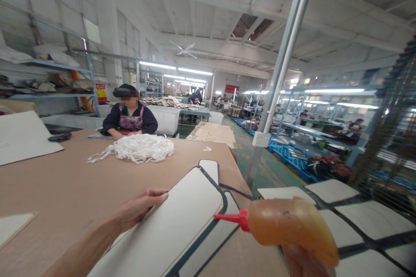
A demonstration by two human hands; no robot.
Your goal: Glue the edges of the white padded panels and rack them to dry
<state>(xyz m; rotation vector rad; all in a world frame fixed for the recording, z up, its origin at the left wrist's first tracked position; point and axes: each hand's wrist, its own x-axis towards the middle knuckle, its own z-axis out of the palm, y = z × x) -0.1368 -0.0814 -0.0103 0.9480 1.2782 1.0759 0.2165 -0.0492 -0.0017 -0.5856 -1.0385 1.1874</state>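
I have a brown-topped table (81, 190) before me. Taking its white heap of strips (143, 148) as my marker: a large white sheet (24, 138) and black object (60, 137) lie left of it, a small white scrap (207, 149) right, overlapping dark-edged panels (209, 169) nearer me, a pale piece (14, 226) nearer and left.

Heap of thin white fabric strips (143, 148) on brown-covered table (74, 173). White square socket box (261, 139) on grey metal pole (282, 69). White ceiling fan (186, 50) above.
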